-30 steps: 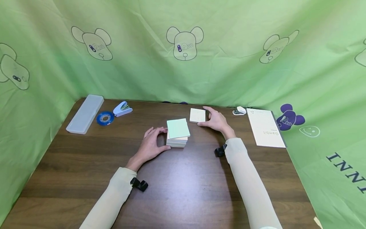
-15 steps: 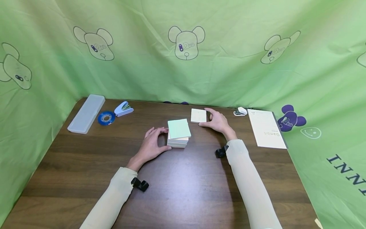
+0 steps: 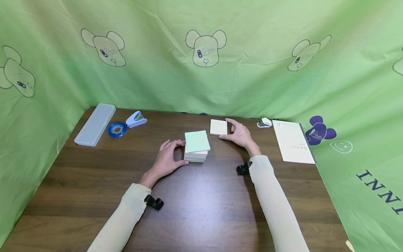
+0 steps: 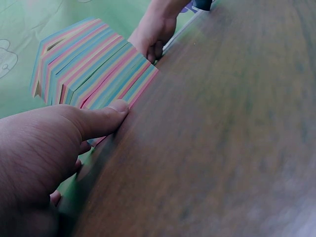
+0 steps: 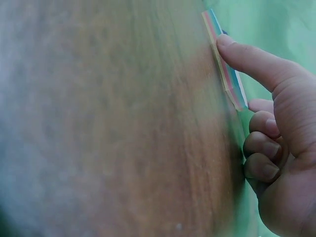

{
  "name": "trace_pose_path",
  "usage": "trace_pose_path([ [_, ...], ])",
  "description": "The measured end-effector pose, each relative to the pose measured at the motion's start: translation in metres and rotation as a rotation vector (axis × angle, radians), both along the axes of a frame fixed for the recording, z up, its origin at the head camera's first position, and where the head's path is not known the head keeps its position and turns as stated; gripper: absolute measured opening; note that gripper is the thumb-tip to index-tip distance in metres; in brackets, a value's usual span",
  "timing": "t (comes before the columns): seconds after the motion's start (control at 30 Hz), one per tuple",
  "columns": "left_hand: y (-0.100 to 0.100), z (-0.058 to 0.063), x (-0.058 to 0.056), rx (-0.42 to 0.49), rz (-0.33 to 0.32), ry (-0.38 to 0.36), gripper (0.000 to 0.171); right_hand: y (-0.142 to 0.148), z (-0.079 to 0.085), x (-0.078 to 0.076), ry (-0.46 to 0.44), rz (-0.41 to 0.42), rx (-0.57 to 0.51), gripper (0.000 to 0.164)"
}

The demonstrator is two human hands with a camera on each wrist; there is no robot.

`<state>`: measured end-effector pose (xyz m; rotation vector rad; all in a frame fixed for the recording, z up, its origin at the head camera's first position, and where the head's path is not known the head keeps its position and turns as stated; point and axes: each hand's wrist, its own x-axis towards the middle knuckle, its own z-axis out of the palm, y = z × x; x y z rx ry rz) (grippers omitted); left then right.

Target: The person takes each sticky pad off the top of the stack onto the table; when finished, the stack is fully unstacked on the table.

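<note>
Risks, by judgement. Item one, paper stack (image 3: 195,157): toppling or shearing, should the left hand (image 3: 165,157) push unevenly on loose layers; the mint-green top pad (image 3: 197,141), seated askew, seems likeliest to slide off. Item two, small pad (image 3: 218,126): slipping, since its thin sides offer the right hand (image 3: 239,134) little to hold; too hard a shove away from the person could drive it into the green curtain (image 3: 204,91).

Hands. Left: thumb and fingers curved about the stack's left side, pinching it, thumb low on the near side. Right: thumb and forefinger pinching the small pad, other fingers curled in.

Location. Both on the desk (image 3: 94,182), apart; stack mid-desk, small pad beyond it and to the right, near the far edge.

Appearance. Stack: square, many-layered, sides striped pink, blue, green and cream, narrow gaps between some layers. Small pad: square, low, cream-topped, edges banded yellow, pink and blue.
</note>
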<state>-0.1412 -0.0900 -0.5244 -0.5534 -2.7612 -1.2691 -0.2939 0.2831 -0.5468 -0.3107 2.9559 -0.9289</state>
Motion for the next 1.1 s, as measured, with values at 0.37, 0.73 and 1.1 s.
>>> trace_pose_path([
  [0.37,0.000,-0.001,0.000,0.000,-0.002,0.001,0.071,-0.017,0.034,0.040,-0.003,-0.013,-0.179,0.095],
  [0.73,0.000,-0.001,0.000,-0.001,0.000,-0.002,0.071,-0.022,0.041,0.053,0.049,-0.019,-0.271,0.079],
  [1.1,0.000,0.001,-0.001,-0.005,0.001,-0.005,0.071,-0.026,0.047,0.063,0.072,0.030,-0.360,0.070],
])
